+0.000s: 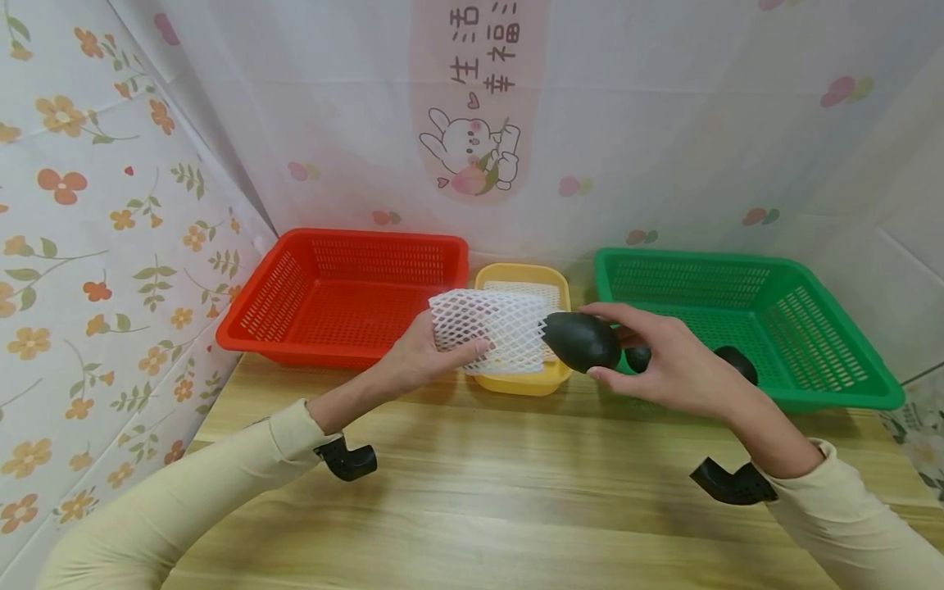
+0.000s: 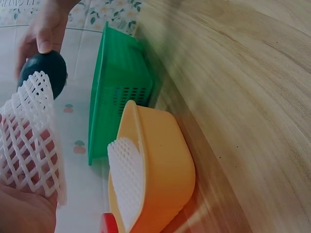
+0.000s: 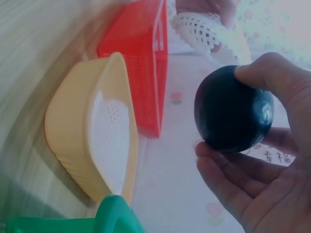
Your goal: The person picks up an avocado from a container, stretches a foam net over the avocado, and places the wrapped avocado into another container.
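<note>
My left hand point(image 1: 416, 356) holds a white foam net sleeve point(image 1: 509, 328) above the yellow basket, the thumb lying along its near side. Fingers show through the mesh in the left wrist view; whether they are inside or behind it I cannot tell. My right hand point(image 1: 682, 365) grips a dark, smooth avocado point(image 1: 586, 342) between thumb and fingers. The avocado's left end meets the sleeve's right mouth, with mesh tips against its skin. Behind the right hand, more dark avocados point(image 1: 736, 362) lie in the green basket point(image 1: 819, 328), partly hidden.
A red basket point(image 1: 354, 307) stands at the left on the wooden table point(image 1: 472, 492). Between it and the green one sits the small yellow basket point(image 1: 519, 385), holding more white foam nets point(image 2: 127, 179). A printed curtain point(image 1: 664, 123) hangs close behind the baskets.
</note>
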The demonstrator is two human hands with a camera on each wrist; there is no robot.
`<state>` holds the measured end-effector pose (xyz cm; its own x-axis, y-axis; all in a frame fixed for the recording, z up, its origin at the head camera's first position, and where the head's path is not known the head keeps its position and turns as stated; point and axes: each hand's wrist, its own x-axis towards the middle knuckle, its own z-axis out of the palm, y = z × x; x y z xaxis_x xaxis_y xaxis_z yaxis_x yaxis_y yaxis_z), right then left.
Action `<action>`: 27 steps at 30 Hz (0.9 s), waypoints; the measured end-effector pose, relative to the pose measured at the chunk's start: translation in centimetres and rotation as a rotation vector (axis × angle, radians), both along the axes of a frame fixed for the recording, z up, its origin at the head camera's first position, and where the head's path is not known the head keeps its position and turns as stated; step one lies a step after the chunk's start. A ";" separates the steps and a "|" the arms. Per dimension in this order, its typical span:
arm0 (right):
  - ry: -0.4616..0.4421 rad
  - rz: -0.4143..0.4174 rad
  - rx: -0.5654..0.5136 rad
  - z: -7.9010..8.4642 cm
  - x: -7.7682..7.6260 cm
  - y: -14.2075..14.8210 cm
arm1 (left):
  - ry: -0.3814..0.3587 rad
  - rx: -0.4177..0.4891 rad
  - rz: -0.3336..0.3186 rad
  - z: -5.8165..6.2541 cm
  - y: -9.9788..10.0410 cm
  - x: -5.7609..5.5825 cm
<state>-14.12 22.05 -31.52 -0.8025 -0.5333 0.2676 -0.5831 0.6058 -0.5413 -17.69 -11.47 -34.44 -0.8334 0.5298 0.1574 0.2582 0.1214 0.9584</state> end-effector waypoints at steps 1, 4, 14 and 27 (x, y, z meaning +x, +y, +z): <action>0.004 0.004 -0.007 0.0 0.0 0.0 | 0.002 0.002 -0.002 0.0 0.0 0.0; 0.005 0.023 -0.027 -0.1 0.0 0.0 | 0.009 0.008 -0.012 -0.1 0.0 0.0; -0.044 0.065 -0.082 -0.1 -0.1 0.0 | 0.033 0.030 -0.082 -0.2 0.0 0.1; -0.110 0.077 -0.063 -0.6 -0.1 -0.3 | 0.052 -0.034 -0.164 -0.1 0.2 0.1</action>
